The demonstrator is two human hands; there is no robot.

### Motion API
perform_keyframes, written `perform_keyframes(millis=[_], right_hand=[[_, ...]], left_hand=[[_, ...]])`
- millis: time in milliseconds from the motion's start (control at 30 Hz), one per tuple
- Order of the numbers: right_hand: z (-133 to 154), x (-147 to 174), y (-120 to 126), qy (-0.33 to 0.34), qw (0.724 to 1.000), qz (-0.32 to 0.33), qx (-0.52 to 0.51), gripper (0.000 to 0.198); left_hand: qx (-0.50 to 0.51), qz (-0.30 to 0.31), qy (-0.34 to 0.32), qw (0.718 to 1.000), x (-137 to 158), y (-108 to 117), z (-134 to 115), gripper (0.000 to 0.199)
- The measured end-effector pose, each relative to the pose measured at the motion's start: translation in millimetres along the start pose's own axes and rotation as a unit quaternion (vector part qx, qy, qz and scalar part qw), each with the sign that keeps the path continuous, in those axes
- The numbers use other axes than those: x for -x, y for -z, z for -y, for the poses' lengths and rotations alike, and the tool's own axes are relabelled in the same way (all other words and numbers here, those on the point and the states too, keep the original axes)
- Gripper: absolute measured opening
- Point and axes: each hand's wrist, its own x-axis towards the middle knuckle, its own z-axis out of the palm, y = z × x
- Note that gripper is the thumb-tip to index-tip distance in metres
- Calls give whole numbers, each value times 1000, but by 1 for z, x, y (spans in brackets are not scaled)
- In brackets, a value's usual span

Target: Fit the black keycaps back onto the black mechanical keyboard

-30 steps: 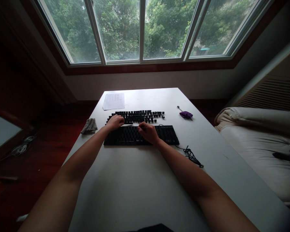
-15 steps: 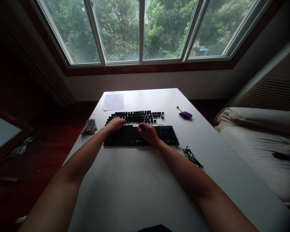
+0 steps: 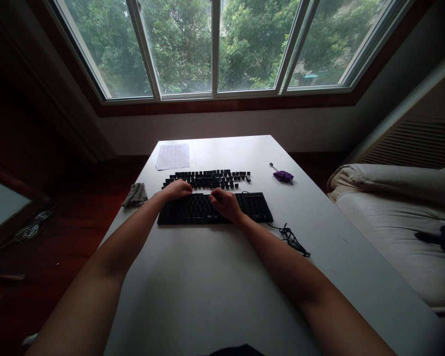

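Observation:
A black keyboard (image 3: pixel 187 212) lies across the white table, its key area partly hidden by my hands. My left hand (image 3: pixel 178 189) is palm down over its upper left edge, fingers loosely bent and apart, with nothing visible in them. Over the middle of the keyboard, my right hand (image 3: pixel 225 202) is closed, thumb and fingertips together; whatever they hold is too small and dark to make out. Just beyond the keyboard stand rows of loose black keycaps (image 3: pixel 215 177), close to my left fingertips.
A grey cloth (image 3: pixel 135 195) lies at the table's left edge, and a printed sheet (image 3: pixel 173 156) at the far left. Toward the right are a purple cloth or pouch (image 3: pixel 283 176), a small brush (image 3: pixel 272 165) and the bundled keyboard cable (image 3: pixel 294 241). A pale sofa (image 3: pixel 378 222) stands beyond the table.
The left fingers have dipped slightly toward the keyboard's upper edge. My right hand stays over the middle of the keyboard. The whole view has shifted a little.

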Motion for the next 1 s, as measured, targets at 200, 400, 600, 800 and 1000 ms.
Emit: perform_keyframes(millis=[200,400,600,800,1000], right_hand=[[6,0,-2,-17,999,39,0,16],[11,1,-6,-22,996,85,-5,16],[11,10,-2,-35,995,93,-3,15],[11,13,7,-57,992,103,-36,18],[11,13,6,-57,992,103,-48,18]], left_hand=[[51,38,10,998,2,0,-5,27],[79,73,8,994,3,1,-16,33],[108,108,22,988,4,1,-22,33],[141,105,9,984,7,-3,-28,34],[155,72,6,985,12,-14,-35,38]])
